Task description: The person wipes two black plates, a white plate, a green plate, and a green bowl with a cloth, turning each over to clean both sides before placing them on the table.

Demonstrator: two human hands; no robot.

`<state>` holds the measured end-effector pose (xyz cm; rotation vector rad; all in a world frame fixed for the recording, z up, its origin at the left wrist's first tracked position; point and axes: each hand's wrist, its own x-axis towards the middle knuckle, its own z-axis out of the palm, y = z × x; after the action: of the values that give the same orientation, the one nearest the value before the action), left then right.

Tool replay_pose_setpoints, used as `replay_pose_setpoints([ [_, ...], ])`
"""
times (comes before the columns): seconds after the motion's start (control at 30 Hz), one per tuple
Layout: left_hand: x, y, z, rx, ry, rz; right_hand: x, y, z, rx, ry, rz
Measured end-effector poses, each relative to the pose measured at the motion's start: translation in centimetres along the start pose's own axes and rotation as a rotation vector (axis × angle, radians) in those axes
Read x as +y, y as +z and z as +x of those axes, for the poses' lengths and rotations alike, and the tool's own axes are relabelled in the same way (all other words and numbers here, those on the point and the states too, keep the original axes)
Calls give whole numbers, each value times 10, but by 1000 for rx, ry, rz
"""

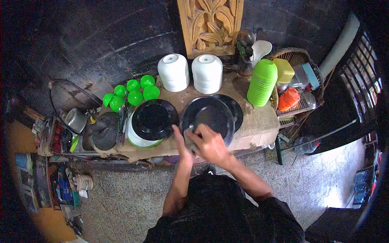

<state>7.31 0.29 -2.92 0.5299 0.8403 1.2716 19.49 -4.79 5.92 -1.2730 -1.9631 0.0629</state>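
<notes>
A round dark plate (206, 109), smeared by motion, is tilted up in front of me over the cardboard-covered counter. My left hand (183, 148) grips its near left edge, thumb up and the other fingers hidden behind. My right hand (210, 143) is closed on a greyish cloth (189, 139) against the near part of the plate; the cloth is blurred. Behind the held plate lies another black plate (236, 111). To the left a black plate (154, 119) rests on a white plate with a green rim (139, 139).
Two stacks of white bowls (173, 73) stand at the back. Several green cups (135, 97) sit left, near a stone mortar (106, 131) and a metal pot (75, 120). Right are stacked green bowls (262, 83) and a wicker basket (293, 52) of containers. The counter's front edge (243, 148) runs before me.
</notes>
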Motion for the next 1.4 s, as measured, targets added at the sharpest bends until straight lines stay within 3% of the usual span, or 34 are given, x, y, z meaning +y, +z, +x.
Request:
replay_pose_setpoints([
  [0.1,31,8,13,194,54,-155,13,1,-28,-106,-98,44],
  [0.13,39,1,17,71,-23,-295,20,0,-36,-111,-86,86],
  [0.2,51,5,13,206,-2,-296,36,-2,-45,-120,-76,128],
  [0.27,49,0,16,183,-11,-320,52,-5,-46,24,-79,44],
  [0.43,47,16,0,116,-95,-338,71,-26,-13,266,177,-38],
  [0.67,37,1,13,-4,-62,-407,67,-23,-12,218,372,-115],
  [0.8,48,14,10,134,-17,-397,44,-5,-37,177,353,-106],
  [1.0,40,23,6,191,2,-385,25,6,-45,-29,-73,3],
  [1.07,31,23,3,196,9,-354,23,-2,-28,-68,-107,-3],
  [1.13,21,24,-3,-26,-40,-399,26,-6,-9,-81,-194,-40],
  [1.17,15,18,-5,-31,-147,-408,28,-7,3,-58,-193,-33],
  [1.4,17,24,-14,55,24,-46,61,-33,49,53,-5,-47],
])
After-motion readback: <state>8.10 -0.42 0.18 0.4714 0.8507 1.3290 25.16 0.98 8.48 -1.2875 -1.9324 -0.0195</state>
